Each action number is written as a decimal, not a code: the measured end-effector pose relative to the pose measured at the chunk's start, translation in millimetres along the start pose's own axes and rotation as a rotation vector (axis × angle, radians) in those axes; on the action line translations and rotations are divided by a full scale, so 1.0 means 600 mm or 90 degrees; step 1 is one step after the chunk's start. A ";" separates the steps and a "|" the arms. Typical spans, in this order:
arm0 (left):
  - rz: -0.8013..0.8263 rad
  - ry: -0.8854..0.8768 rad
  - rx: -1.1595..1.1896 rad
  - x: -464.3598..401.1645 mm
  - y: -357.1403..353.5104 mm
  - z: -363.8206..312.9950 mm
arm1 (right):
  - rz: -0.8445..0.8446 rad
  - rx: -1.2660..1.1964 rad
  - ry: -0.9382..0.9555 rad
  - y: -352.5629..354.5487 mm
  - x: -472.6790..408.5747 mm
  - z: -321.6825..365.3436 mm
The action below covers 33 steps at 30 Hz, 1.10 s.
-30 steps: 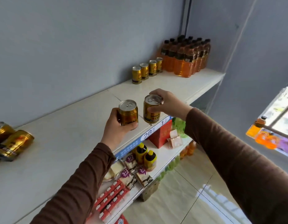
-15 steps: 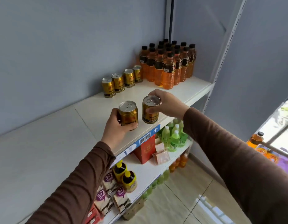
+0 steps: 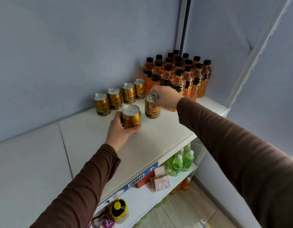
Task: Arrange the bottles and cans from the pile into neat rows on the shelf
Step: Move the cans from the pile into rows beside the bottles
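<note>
On the white top shelf (image 3: pixel 158 142) a row of several gold cans (image 3: pixel 119 97) stands along the grey back wall. To its right stands a block of several orange bottles (image 3: pixel 190 74) with black caps. My left hand (image 3: pixel 119 132) grips a gold can (image 3: pixel 131 118) just in front of that row. My right hand (image 3: pixel 165 99) holds a second gold can (image 3: pixel 152 106) from the top and side, upright on or just above the shelf beside the bottles. The pile is out of view.
A white upright post (image 3: pixel 250 63) bounds the shelf at the right. The lower shelf holds green bottles (image 3: pixel 181 162), a red box (image 3: pixel 144 181), small packets (image 3: pixel 160 180) and a yellow jar (image 3: pixel 119 211). Tiled floor lies below.
Both hands have carried their cans from the shelf's front edge back toward the can row and the bottles. My view has shifted right, and the pile at the left has left the frame.
</note>
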<state>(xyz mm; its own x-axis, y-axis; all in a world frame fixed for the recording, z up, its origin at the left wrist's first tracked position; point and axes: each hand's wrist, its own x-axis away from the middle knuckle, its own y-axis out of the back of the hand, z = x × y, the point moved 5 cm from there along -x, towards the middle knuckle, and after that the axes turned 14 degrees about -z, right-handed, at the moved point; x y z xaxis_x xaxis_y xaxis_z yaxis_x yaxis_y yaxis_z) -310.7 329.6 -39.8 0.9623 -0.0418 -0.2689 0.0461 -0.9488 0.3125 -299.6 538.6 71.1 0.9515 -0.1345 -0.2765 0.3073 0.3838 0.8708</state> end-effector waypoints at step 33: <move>-0.178 0.061 -0.079 -0.156 -0.136 0.033 | 0.069 0.346 0.336 -0.090 -0.237 -0.015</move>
<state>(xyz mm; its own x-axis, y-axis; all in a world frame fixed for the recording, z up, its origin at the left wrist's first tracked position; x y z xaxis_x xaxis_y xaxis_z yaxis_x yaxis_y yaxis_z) -410.1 404.8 -58.2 0.9282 0.2511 -0.2746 0.3395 -0.8736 0.3487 -451.6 545.2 59.8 0.8972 0.3844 -0.2173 0.2936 -0.1520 0.9438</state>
